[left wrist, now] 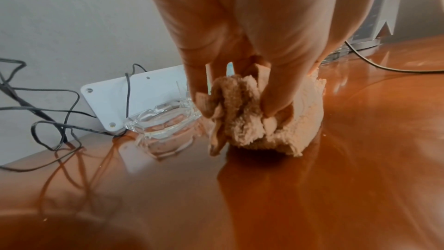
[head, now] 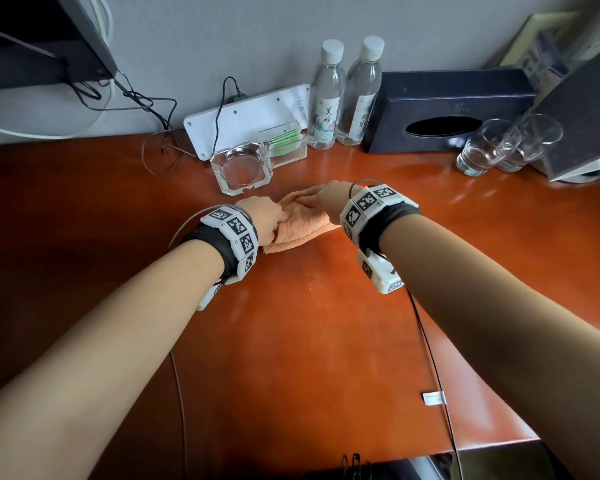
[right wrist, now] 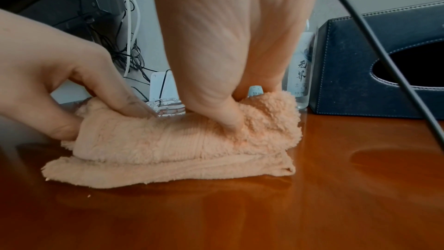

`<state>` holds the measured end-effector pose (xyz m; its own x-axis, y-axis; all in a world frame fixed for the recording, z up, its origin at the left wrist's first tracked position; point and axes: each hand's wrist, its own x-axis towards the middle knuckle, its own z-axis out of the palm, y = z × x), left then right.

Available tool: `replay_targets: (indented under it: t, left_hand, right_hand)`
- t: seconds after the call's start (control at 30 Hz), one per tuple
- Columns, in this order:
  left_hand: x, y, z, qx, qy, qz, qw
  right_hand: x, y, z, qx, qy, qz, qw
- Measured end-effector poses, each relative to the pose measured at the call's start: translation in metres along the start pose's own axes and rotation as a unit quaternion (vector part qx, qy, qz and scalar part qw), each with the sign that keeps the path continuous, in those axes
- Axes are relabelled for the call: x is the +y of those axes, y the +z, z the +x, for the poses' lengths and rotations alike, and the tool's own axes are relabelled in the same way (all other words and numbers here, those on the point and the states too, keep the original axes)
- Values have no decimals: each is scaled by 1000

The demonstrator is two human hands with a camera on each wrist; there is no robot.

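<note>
Peach-orange towel [head: 302, 225] on glossy red-brown desk [head: 309, 341]; navy tissue box [right wrist: 343, 54] with pale stitching; white wristbands [head: 238, 226] bearing black-and-white square codes; grey wall [head: 222, 36].

Orange cloth [head: 302, 228] lies folded mid tabletop [head: 291, 334]; L hand [head: 264, 216] grips its left end; R hand [head: 326, 196] sits on its far end, fingers on top; glass ashtray [head: 241, 168] just behind; by wall 2 water bottles [head: 326, 98]; dark tissue box [head: 447, 109] to their right; 2 glasses [head: 482, 148] far right.
</note>
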<state>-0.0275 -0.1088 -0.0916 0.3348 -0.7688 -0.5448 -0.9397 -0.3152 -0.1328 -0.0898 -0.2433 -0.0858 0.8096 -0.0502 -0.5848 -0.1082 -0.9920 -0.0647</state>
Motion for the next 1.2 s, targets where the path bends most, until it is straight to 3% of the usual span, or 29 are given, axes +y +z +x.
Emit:
replay_targets:
  t: [0.1,0.23,1.03,1.2]
  left_hand:
    - [7,1,-3,-4,4,7,1000]
    - [16,3,-9,-10,11,18,1000]
    - [59,22,-48,19,37,22,999]
    - [61,25,-51,20,48,17,998]
  right_hand:
    - [-1,2,-11,-40,-21,-109,993]
    - [-2,12,-23,-57,-25,-144,988]
    - [-17,54,-74,-45,-21,-166,985]
    - [-14,72,-84,-12,6,-95,995]
